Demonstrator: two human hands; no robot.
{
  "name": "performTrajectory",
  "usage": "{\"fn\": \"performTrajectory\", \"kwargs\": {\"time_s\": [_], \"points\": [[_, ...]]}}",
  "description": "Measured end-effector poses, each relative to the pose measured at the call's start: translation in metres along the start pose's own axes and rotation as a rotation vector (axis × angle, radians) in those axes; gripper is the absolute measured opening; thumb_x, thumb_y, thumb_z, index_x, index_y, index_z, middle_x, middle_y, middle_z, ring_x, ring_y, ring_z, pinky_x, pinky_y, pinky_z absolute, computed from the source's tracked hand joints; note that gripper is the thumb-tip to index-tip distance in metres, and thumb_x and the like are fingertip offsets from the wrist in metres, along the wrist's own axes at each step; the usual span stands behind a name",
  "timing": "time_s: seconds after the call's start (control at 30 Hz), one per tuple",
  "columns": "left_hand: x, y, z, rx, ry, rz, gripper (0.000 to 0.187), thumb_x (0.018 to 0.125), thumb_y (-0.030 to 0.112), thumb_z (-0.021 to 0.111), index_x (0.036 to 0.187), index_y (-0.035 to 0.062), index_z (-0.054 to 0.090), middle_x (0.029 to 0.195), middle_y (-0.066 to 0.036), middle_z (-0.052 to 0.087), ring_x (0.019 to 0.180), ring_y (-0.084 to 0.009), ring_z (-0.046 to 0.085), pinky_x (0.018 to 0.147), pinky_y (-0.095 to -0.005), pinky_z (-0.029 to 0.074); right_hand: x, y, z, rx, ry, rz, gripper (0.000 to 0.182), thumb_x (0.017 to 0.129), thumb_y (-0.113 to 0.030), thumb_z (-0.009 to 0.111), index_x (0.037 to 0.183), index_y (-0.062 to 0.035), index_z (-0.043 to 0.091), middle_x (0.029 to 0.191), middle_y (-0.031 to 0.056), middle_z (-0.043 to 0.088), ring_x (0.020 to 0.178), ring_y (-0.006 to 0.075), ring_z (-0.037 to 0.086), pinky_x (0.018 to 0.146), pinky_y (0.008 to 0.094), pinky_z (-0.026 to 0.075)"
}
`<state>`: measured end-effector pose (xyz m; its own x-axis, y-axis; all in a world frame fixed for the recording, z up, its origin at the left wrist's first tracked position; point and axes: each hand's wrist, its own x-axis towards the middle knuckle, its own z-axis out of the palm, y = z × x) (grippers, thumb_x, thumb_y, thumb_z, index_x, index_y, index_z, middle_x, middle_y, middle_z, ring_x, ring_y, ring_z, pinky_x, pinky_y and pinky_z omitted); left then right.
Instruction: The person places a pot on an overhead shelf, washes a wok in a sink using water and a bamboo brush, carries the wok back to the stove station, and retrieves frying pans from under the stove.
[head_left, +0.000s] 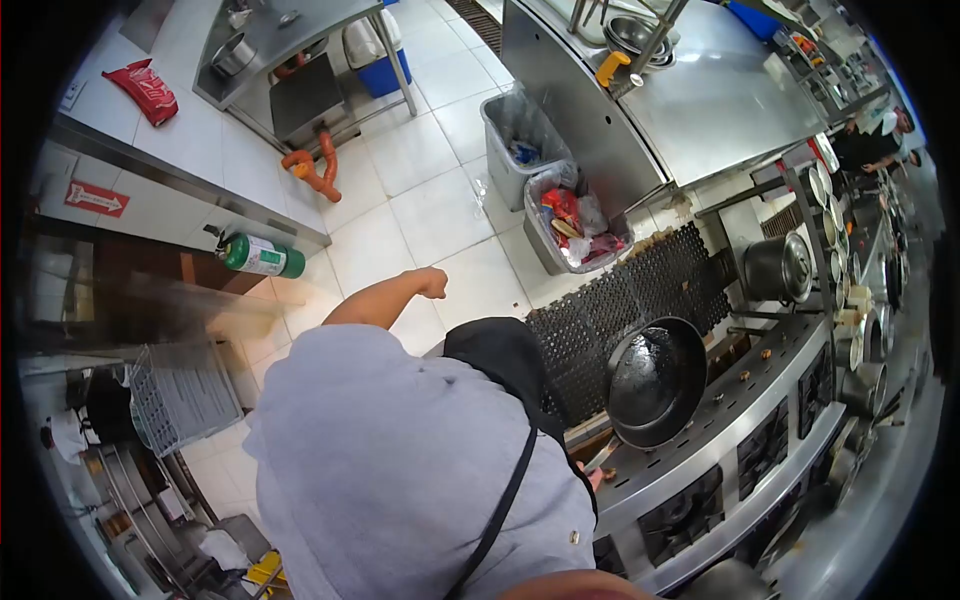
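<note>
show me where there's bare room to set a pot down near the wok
The steel counter beyond the two bins is mostly bare. The stove ledge right of the wok has a narrow free strip. The far right shelf is crowded with pots and bowls.

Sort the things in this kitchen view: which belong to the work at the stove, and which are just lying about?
In hand:
- wok on the stove
- right hand at the wok's near rim, mostly hidden
- left hand, fisted, out over the floor

Lying about:
- bin of scraps
- green canister
- red packet
- stockpot
- rubber mat
</note>
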<state>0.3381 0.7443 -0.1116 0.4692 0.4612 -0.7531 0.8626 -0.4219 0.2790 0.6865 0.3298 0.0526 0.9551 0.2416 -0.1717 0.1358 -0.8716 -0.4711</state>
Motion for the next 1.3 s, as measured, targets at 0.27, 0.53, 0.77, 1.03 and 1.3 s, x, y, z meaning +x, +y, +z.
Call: {"fn": "performTrajectory", "kwargs": {"time_s": [0.27, 0.53, 0.77, 1.03, 1.3], "points": [[0.029, 0.058, -0.029, 0.289, -0.046, 0.279, 0.036, 0.080, 0.036, 0.062, 0.088, 0.0014, 0.070, 0.094, -0.019, 0.068, 0.090, -0.0352, 0.064, 0.078, -0.0441, 0.050, -0.155, 0.107, 0.034, 0.026, 0.083, 0.192, 0.047, 0.066, -0.023, 0.068, 0.106, -0.0006, 0.059, 0.090, 0.0200, 0.065, 0.085, 0.0354, 0.063, 0.076, 0.0428, 0.048], [0.033, 0.149, 0.055, 0.386, 0.068, 0.784, 0.029, 0.081, 0.030, 0.059, 0.092, 0.0055, 0.069, 0.087, -0.020, 0.067, 0.080, -0.0346, 0.064, 0.072, -0.0468, 0.048, -0.422, 0.121, 0.003, -0.028, 0.259, 0.456, 0.038, 0.063, -0.020, 0.062, 0.098, -0.0070, 0.057, 0.078, 0.0172, 0.063, 0.073, 0.0376, 0.061, 0.067, 0.0459, 0.048], [-0.078, 0.144, 0.167, 0.446, -0.562, 0.678, 0.038, 0.083, 0.038, 0.059, 0.099, 0.0051, 0.069, 0.084, -0.013, 0.068, 0.078, -0.0249, 0.064, 0.068, -0.0410, 0.051, -0.625, 0.111, 0.028, 0.094, 0.443, 0.923, 0.033, 0.067, -0.020, 0.063, 0.098, -0.0091, 0.058, 0.065, 0.0115, 0.058, 0.060, 0.0277, 0.059, 0.058, 0.0386, 0.047], [-0.115, 0.151, 0.202, 1.006, -0.642, 0.457, 0.047, 0.088, 0.041, 0.052, 0.102, -0.0018, 0.064, 0.088, -0.017, 0.064, 0.071, -0.0294, 0.065, 0.063, -0.0491, 0.054, -0.719, 0.044, -0.026, 0.485, 0.396, 1.350, 0.032, 0.079, -0.031, 0.062, 0.099, -0.0107, 0.047, 0.082, 0.0147, 0.059, 0.074, 0.0289, 0.053, 0.075, 0.0429, 0.044], [-0.103, 0.225, 0.336, 1.325, -0.847, 0.647, 0.045, 0.088, 0.042, 0.055, 0.104, 0.0015, 0.065, 0.088, -0.016, 0.064, 0.071, -0.0278, 0.065, 0.061, -0.0422, 0.055, -0.868, 0.136, 0.181, 0.034, 0.752, 1.434, 0.028, 0.069, -0.032, 0.071, 0.082, -0.0116, 0.056, 0.069, 0.0097, 0.061, 0.064, 0.0318, 0.059, 0.064, 0.0436, 0.047]]}}
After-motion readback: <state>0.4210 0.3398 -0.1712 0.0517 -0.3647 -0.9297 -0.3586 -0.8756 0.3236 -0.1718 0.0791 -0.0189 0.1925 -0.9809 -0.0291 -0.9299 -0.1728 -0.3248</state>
